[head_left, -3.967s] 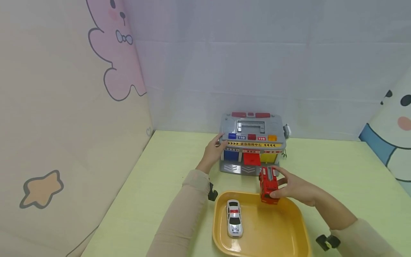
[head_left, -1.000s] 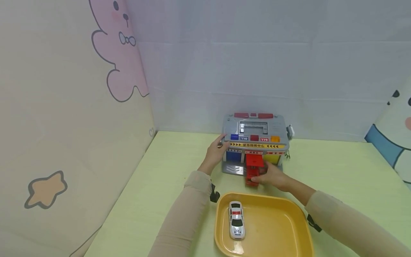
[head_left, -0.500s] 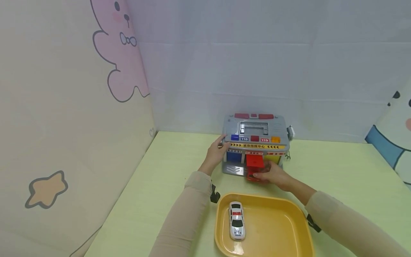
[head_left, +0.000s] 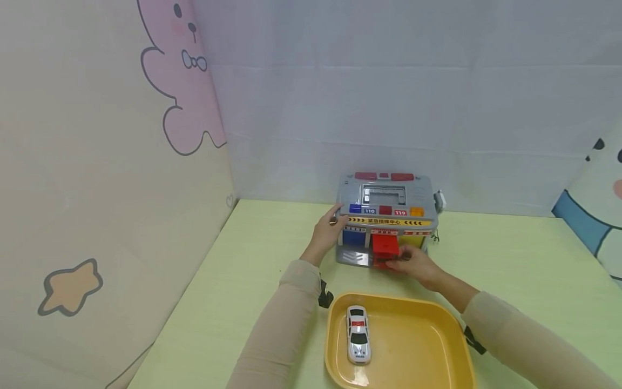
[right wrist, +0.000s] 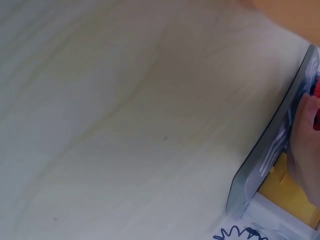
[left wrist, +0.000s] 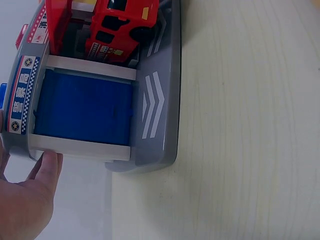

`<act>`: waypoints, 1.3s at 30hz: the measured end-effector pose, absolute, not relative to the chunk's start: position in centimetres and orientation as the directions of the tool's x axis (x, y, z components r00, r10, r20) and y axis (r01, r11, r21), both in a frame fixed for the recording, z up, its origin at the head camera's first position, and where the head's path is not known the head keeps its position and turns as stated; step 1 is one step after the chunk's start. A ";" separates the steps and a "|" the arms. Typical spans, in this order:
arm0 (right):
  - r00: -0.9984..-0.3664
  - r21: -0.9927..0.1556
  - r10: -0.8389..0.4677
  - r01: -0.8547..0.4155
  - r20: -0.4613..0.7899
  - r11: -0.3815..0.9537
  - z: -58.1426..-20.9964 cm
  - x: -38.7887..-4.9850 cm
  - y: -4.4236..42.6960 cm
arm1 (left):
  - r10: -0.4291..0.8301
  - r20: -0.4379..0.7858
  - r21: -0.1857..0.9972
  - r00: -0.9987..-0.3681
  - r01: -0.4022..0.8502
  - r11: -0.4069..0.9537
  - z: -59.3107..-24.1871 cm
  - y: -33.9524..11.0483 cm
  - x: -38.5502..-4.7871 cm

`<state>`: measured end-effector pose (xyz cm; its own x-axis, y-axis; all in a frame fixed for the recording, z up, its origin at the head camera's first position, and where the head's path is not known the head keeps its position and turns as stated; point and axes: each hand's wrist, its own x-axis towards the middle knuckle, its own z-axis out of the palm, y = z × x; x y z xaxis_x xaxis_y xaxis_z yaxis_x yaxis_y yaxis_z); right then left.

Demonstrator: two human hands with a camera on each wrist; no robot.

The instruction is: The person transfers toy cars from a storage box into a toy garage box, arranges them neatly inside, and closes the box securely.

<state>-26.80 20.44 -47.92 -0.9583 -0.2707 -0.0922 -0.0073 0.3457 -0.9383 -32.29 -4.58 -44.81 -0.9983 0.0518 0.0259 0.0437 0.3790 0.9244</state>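
"Listing nearest first?"
"Yellow tray point(head_left: 413, 346): one white police car point(head_left: 358, 336). Right grip point(head_left: 417, 266): clamped on red truck point(left wrist: 125, 36), part-way beneath raised red door point(head_left: 385, 244). Left grip point(head_left: 326, 234): clamped on toy station point(head_left: 386, 220), left end."
"Faults possible?"
"I'd judge: truck entering skewed could snag that door; left grip slackening could let the station slide."

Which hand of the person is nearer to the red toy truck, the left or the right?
Right. The right hand holds the red toy truck; the left hand is farther away, at the left end of the toy station, past the blue door.
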 end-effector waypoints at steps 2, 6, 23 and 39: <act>-0.959 -0.943 -0.274 -0.024 -0.072 0.333 -47.9 -26.8 20.5 | 0.050 0.026 0.924 -0.998 0.044 0.380 -44.8 -4.6 -32.3; -0.959 -0.952 -0.276 -0.027 -0.062 0.306 -47.9 -26.6 20.5 | 0.047 0.025 0.923 -0.999 0.041 0.383 -44.7 -4.6 -32.1; -0.940 -0.966 -0.335 -0.027 -0.063 0.257 -48.1 -26.8 20.9 | 0.049 0.028 0.923 -0.998 0.044 0.381 -44.7 -4.6 -32.2; -0.907 -0.975 -0.400 0.045 -0.131 0.218 -47.6 -26.8 21.3 | 0.048 0.014 0.919 -0.999 0.032 0.394 -44.6 -4.6 -32.2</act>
<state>-26.76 21.26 -47.59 -0.9072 -0.3997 -0.1314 0.0451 0.2180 -0.9749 -32.16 -4.57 -44.60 -0.9987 0.0484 0.0136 0.0317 0.3939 0.9186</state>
